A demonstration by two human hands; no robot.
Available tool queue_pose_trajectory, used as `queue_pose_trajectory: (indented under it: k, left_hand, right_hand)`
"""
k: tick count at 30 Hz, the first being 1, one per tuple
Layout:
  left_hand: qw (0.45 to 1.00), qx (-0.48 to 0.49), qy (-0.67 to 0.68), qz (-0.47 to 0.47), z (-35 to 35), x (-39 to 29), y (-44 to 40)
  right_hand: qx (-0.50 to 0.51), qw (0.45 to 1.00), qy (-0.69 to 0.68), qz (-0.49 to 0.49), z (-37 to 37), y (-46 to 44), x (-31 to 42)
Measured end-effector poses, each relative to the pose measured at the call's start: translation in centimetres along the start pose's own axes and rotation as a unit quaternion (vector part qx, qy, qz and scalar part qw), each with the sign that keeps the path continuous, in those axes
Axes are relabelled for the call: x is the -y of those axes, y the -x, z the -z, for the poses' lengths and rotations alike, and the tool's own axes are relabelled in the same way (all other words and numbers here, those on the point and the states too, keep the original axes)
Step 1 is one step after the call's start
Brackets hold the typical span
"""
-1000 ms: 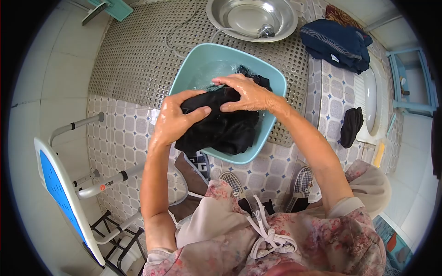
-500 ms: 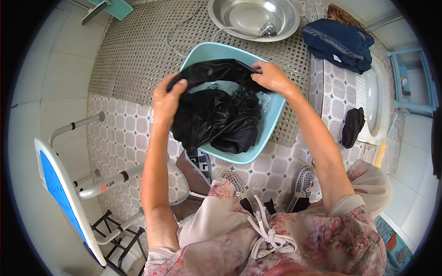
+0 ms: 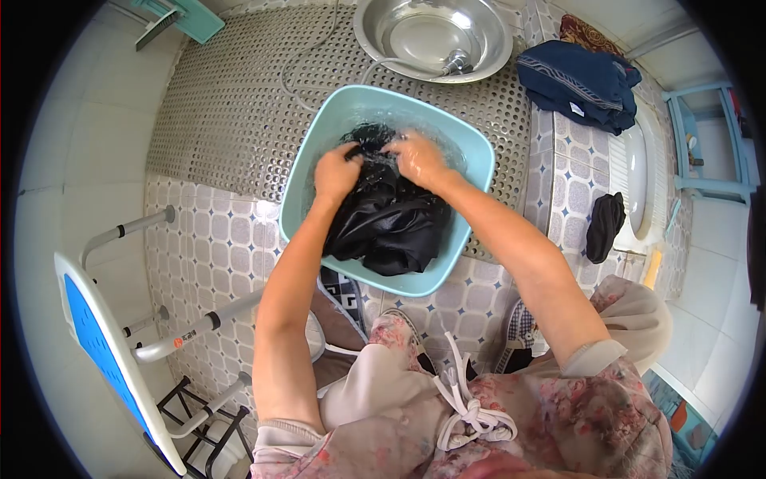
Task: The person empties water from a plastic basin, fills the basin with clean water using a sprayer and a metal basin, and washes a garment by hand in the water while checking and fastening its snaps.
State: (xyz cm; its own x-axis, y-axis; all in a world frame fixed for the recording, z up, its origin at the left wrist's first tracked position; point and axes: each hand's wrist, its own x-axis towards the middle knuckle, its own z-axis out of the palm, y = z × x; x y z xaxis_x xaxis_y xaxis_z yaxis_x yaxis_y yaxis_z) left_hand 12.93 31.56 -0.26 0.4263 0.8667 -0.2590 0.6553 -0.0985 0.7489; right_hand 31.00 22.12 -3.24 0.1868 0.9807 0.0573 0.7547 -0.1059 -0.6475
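Note:
A light blue square basin (image 3: 471, 144) with water stands on the floor, and wet black cloth (image 3: 391, 227) lies bunched in it. My left hand (image 3: 338, 170) is inside the basin at its left side, fingers curled round a part of the cloth. To its right, my right hand (image 3: 418, 160) pinches the cloth near the basin's middle, slightly blurred, with water splashing about the fingers. The far part of the cloth is under the water between both hands.
Behind the basin is a steel bowl (image 3: 396, 36) with a shower head (image 3: 456, 62). Dark blue clothing (image 3: 576, 84) lies at the right, above a small black cloth (image 3: 606, 227) beside the squat toilet (image 3: 641, 180). A blue-seated chair (image 3: 104, 351) stands left.
Both hands have moved closer together and down into the basin. The black cloth that was stretched between them is now lowered into the water. The view has shifted slightly.

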Motion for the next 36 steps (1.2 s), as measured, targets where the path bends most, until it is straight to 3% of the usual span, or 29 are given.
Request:
queue_pose_trajectory:
  k: [1,2,4,6,7,10,12,15,17,19,21,22,24,25,26,28,30,31,32,34,36]
  left_hand:
    - [0.982,-0.014,0.179,0.057,0.7,0.2,0.4]
    - [0.899,0.016,0.417,0.134,1.6,0.5,1.0]
    - [0.802,0.058,0.559,0.201,3.3,-1.0,2.2]
    - [0.826,0.040,0.532,0.184,4.4,-1.8,2.7]
    - [0.795,0.068,0.564,0.215,4.1,1.0,1.2]
    - [0.792,0.153,0.581,0.108,5.5,-1.0,3.8]
    - [0.788,0.168,0.592,0.018,5.1,-1.6,5.9]
    - [0.769,0.087,0.630,0.058,2.8,-0.1,5.9]
    - [0.743,0.009,0.649,0.161,0.9,-0.3,5.2]
    - [0.737,-0.027,0.640,0.217,-0.1,-1.6,5.6]
    - [0.766,-0.010,0.600,0.230,0.4,-2.4,6.0]
    - [0.742,-0.021,0.620,0.253,0.9,-2.9,6.3]
    - [0.683,-0.040,0.665,0.301,0.9,-3.9,6.8]
    - [0.728,-0.038,0.651,0.214,0.2,-0.2,5.5]
    - [0.690,0.117,0.697,0.157,1.6,-0.7,7.4]
    - [0.806,0.054,0.589,-0.024,-0.4,4.5,6.6]
    - [0.741,-0.070,0.623,0.242,-2.0,6.8,3.4]
    - [0.717,0.020,0.653,0.243,0.5,0.3,5.1]
    - [0.720,0.036,0.637,0.271,1.5,-3.0,6.0]
    - [0.776,0.020,0.575,0.259,1.3,-4.3,6.0]
    - [0.801,-0.024,0.543,0.252,1.8,-5.6,5.5]
  right_hand:
    - [-0.005,0.995,-0.068,-0.067,1.2,-0.4,1.2]
    - [-0.012,0.993,-0.103,-0.057,2.3,-0.4,2.7]
    - [-0.034,0.984,-0.173,-0.037,4.1,0.5,6.6]
    - [-0.085,0.980,-0.159,0.082,4.8,1.4,11.6]
    - [-0.115,0.979,-0.124,0.116,5.7,2.3,15.0]
    - [-0.140,0.957,-0.050,0.249,5.3,3.7,20.0]
    - [-0.146,0.954,-0.029,0.261,3.9,4.3,21.2]
    - [-0.191,0.946,0.019,0.261,-0.2,1.7,18.7]
    - [-0.141,0.974,-0.052,0.171,0.2,-0.9,17.0]
    - [-0.076,0.994,-0.073,-0.010,0.8,-4.2,15.0]
    - [-0.073,0.993,-0.062,-0.065,0.9,-4.5,12.9]
    - [-0.069,0.992,-0.055,-0.089,1.2,-4.4,12.5]
    - [-0.094,0.992,-0.079,-0.039,0.7,-1.9,13.2]
    - [-0.103,0.990,-0.087,0.041,1.2,0.1,14.7]
    - [-0.194,0.965,-0.045,0.169,-1.3,1.8,15.1]
    - [-0.178,0.974,0.033,0.134,-2.0,2.4,15.7]
    - [-0.071,0.995,-0.069,0.007,0.0,0.7,14.5]
    - [-0.119,0.991,-0.064,0.014,-0.1,-0.3,13.6]
    - [-0.131,0.990,-0.052,-0.027,-0.4,-1.4,12.4]
    - [-0.077,0.992,-0.012,-0.103,0.1,-3.0,9.0]
    - [-0.136,0.988,0.032,-0.061,0.5,-3.3,7.3]
